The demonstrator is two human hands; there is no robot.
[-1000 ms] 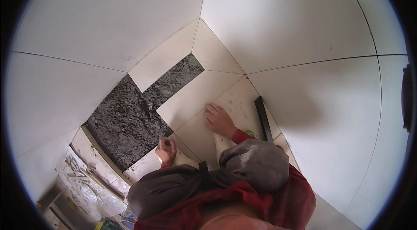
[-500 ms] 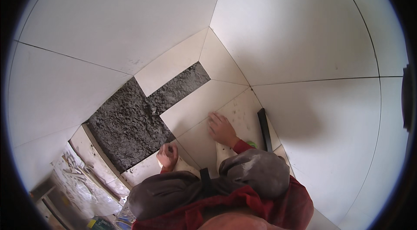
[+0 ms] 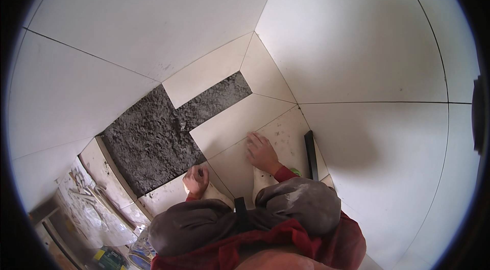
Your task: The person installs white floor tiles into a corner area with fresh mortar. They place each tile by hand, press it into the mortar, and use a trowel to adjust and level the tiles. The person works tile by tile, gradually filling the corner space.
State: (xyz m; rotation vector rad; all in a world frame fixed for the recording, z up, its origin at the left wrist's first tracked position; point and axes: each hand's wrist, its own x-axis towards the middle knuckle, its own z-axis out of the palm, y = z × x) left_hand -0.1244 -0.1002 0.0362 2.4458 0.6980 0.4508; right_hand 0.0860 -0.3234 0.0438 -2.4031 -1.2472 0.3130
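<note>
My right hand [image 3: 262,152] lies with its fingers stretched over a cream floor tile [image 3: 224,124], by the joint with the tile nearer me. My left hand [image 3: 196,182] is curled into a loose fist by the near corner of a bed of dark wet mortar [image 3: 148,142]. A dark hollow shows inside the fist; whether it holds anything cannot be made out. The mortar is rough, with a narrow arm running to the far right between laid tiles.
Large pale wall tiles [image 3: 347,35] meet in the far corner. A black bar [image 3: 311,155] stands by the right wall, near a small green object [image 3: 296,172]. At lower left are a raised edge [image 3: 109,173], a littered plastic sheet [image 3: 92,209] and a green container [image 3: 109,259].
The whole view has shifted a little, with the tiles and walls slightly turned in it. Both hands keep nearly the same place and shape.
</note>
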